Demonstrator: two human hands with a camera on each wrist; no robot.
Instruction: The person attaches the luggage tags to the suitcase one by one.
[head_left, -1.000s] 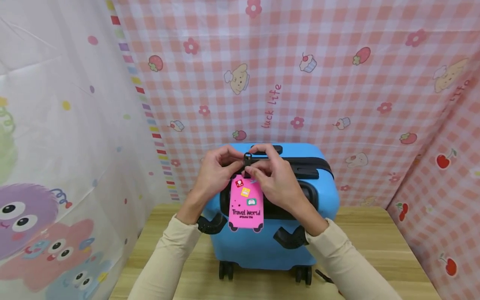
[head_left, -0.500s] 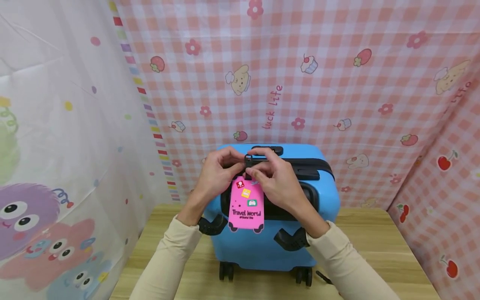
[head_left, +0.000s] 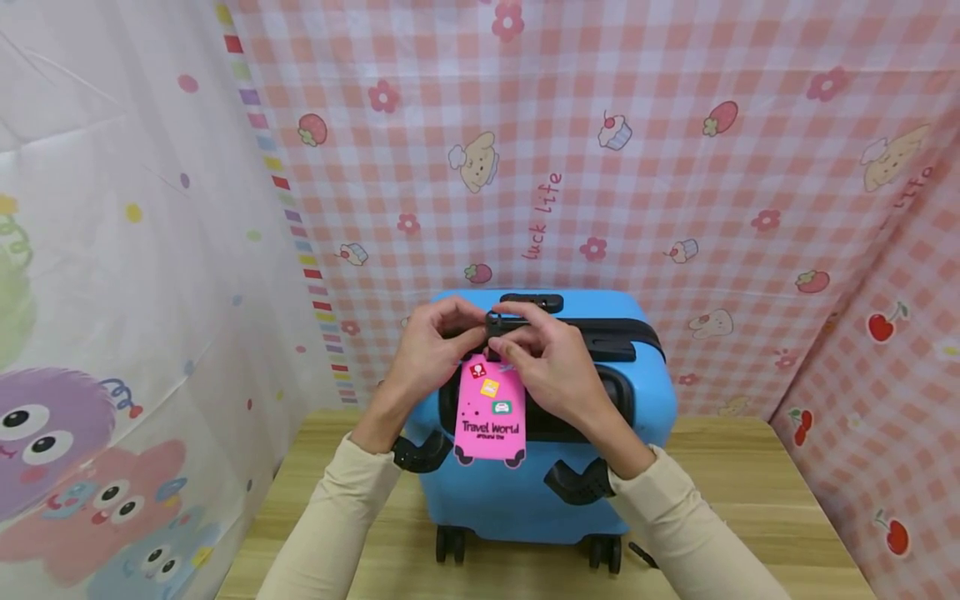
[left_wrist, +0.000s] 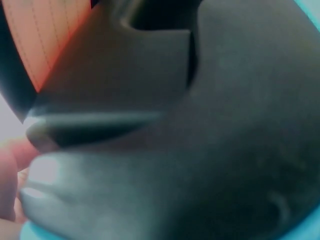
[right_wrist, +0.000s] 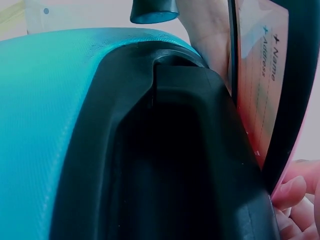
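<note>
A pink luggage tag [head_left: 491,421] printed "Travel World" hangs in front of the blue suitcase [head_left: 528,500]. My left hand [head_left: 433,348] pinches its black strap [head_left: 492,325] from the left, near a small loop at the top. From the other side my right hand [head_left: 558,362] pinches the same strap, index finger above and thumb below. The right wrist view shows the tag's back with a name-and-address card [right_wrist: 262,75], beside the black carry handle [right_wrist: 215,110]. In the left wrist view the handle fills most of the picture; fingers [left_wrist: 7,177] show at the left edge.
The suitcase stands on black wheels [head_left: 603,552] on a wooden tabletop [head_left: 742,492]. A small dark thin object [head_left: 642,555] lies by the right wheels. A pink checked cloth [head_left: 645,183] hangs behind, a white printed cloth [head_left: 202,275] at the left.
Both hands keep their hold on the strap and barely move. The strap's top loop has turned a little, so the pale gap in it shows less. The head view has shifted slightly.
</note>
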